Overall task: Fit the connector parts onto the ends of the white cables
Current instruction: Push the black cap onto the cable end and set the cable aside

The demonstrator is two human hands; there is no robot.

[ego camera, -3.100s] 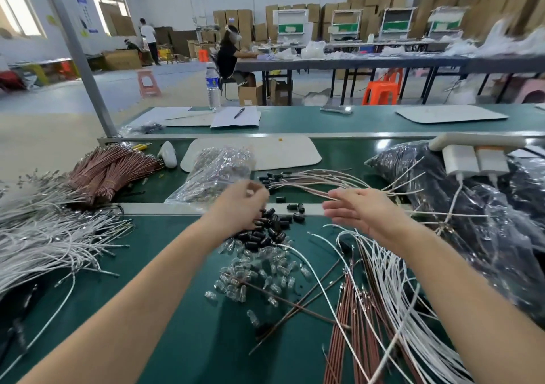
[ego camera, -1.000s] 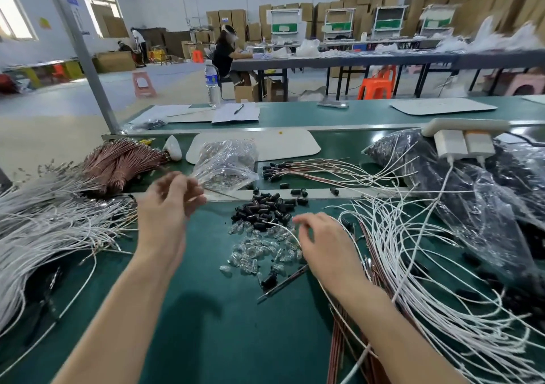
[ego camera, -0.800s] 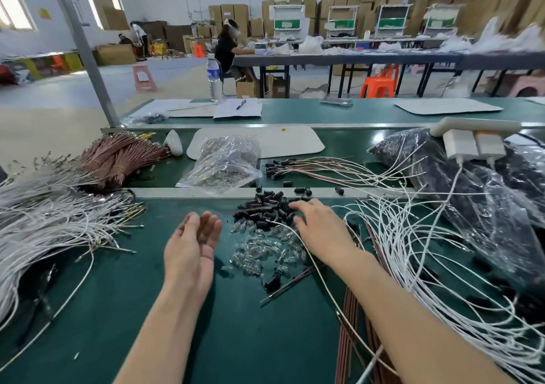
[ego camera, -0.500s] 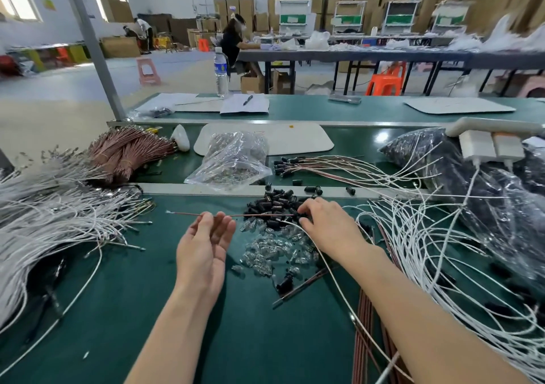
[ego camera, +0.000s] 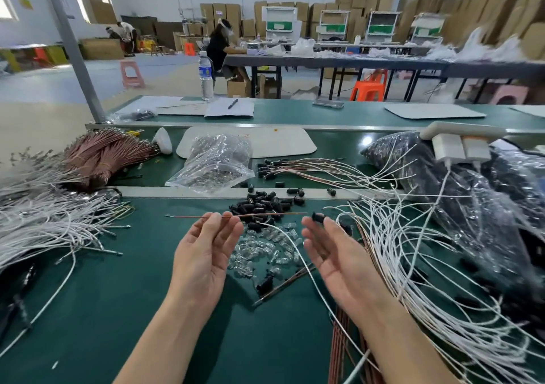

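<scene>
My left hand (ego camera: 206, 251) is palm up over the green bench and pinches a thin brown wire (ego camera: 265, 214) at its fingertips; the wire runs level towards my right hand. My right hand (ego camera: 333, 254), also palm up, pinches a small black connector part (ego camera: 318, 217) just past the wire's right end. Between and beyond the hands lie a pile of black connector parts (ego camera: 265, 202) and a pile of clear parts (ego camera: 262, 248). One white cable (ego camera: 283, 232) curves from the clear pile under my right hand. Loose white cables (ego camera: 413, 254) spread to the right.
A big heap of white cables (ego camera: 44, 224) lies at the left, with a brown wire bundle (ego camera: 103, 156) behind it. A clear bag of parts (ego camera: 215, 162), finished wires with black ends (ego camera: 309, 167), dark plastic bags (ego camera: 472, 195) and a power strip with chargers (ego camera: 460, 145) sit beyond.
My left hand came in from the left and now holds the brown wire level. My right hand lifted off the black pile with one black part and turned palm up.
</scene>
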